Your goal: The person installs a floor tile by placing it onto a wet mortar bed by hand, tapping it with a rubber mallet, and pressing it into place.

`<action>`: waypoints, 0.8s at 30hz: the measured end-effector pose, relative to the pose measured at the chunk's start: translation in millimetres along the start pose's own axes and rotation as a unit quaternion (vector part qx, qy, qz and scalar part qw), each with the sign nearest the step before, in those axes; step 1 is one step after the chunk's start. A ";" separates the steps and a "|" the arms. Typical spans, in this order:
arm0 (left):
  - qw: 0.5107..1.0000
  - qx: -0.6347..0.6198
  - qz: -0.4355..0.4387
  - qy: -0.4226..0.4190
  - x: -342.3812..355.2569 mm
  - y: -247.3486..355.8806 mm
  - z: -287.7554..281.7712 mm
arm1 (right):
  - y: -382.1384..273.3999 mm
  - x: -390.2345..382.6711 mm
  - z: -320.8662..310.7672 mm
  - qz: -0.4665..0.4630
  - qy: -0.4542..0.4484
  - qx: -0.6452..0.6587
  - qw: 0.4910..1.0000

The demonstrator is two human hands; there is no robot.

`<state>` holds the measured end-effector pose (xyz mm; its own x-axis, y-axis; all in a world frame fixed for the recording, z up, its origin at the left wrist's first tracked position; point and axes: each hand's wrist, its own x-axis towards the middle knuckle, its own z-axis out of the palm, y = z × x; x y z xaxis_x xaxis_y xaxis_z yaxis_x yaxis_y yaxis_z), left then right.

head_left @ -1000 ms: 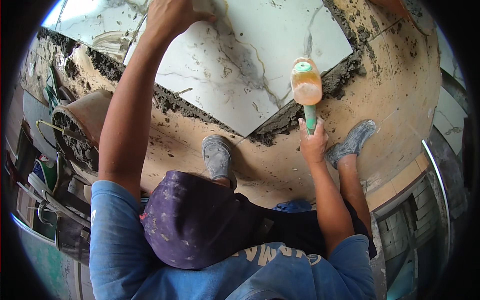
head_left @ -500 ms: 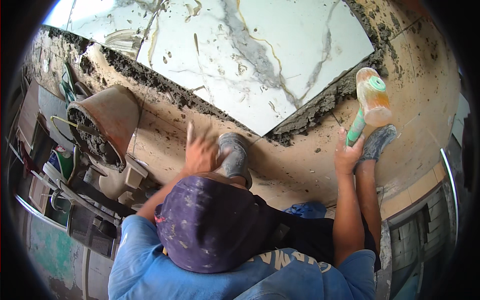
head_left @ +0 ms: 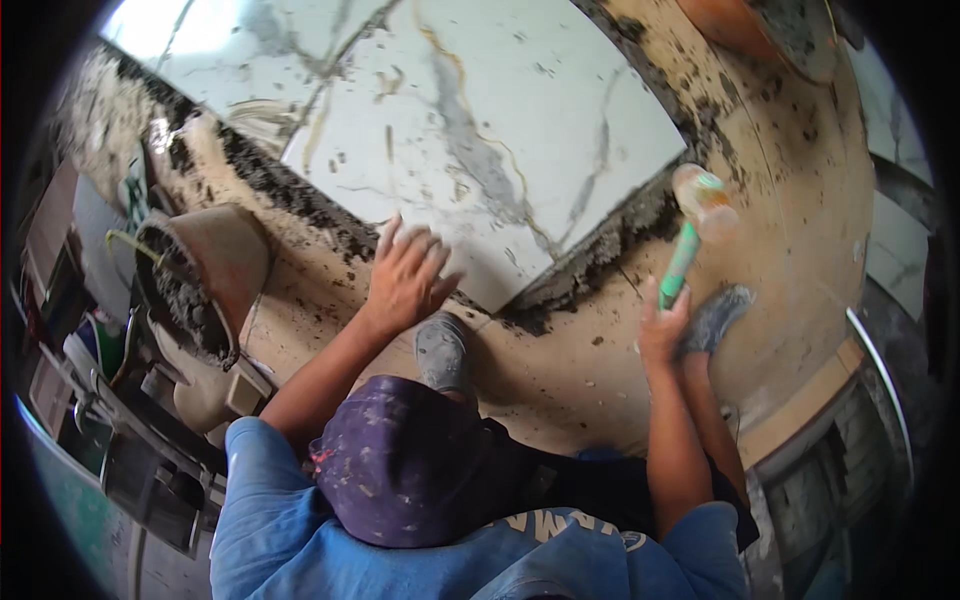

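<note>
My right hand (head_left: 662,325) is wrapped round the green handle of a mallet (head_left: 706,205). Its pale, orange-stained head points up and away, just off the right corner of a large white tile (head_left: 400,160) with grey and gold veins. Empty, with fingers apart, my left hand (head_left: 405,275) hovers by the tile's near left edge; whether it touches the tile I cannot tell. Rough grey mortar (head_left: 600,255) sticks out from under the tile's edges. My left boot (head_left: 442,350) stands close to the tile's near corner, below my left hand.
A tilted bucket of mortar (head_left: 245,250) sits at the left, a tool inside it. Another orange bucket (head_left: 730,25) is at the far right. Adjoining tiles (head_left: 215,60) lie at the far left. Mortar crumbs dot the tan floor (head_left: 790,230). Assorted clutter (head_left: 130,400) fills the left side.
My left hand has moved forward from beside the boot to the tile's edge. The mallet, still in my right hand, now appears nearer the tile's right corner. The view has shifted, bringing in the far right bucket.
</note>
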<state>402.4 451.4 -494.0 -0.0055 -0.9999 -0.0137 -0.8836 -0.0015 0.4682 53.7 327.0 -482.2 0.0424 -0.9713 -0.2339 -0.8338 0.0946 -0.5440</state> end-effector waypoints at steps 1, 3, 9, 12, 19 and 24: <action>0.998 0.038 -0.041 0.031 7.4 -14.1 3.9 | 9.4 5.2 -1.7 0.002 0.032 0.002 0.999; 0.992 0.072 -0.085 0.057 32.3 -22.5 -10.1 | 4.2 16.2 -20.7 -0.016 0.070 0.021 0.997; 0.976 0.119 -0.178 0.034 8.3 -40.2 -12.9 | -30.1 10.3 -4.3 -0.088 -0.065 0.011 0.994; 0.974 0.108 -0.190 0.058 0.1 -41.7 -11.1 | -64.2 -2.7 21.1 -0.229 -0.131 0.044 0.964; 0.974 0.107 -0.182 0.086 -1.3 -41.4 -2.3 | -69.1 -23.8 74.8 -0.203 -0.284 -0.010 0.937; 0.977 0.089 -0.180 0.075 18.5 -42.3 -22.2 | -84.3 -10.6 61.4 -0.178 -0.209 0.046 0.961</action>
<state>450.0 432.6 -494.5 0.3768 -0.9262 -0.0132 -0.8837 -0.3637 0.2948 157.3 342.8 -483.4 0.5490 -0.7754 -0.3121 -0.6740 -0.1899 -0.7139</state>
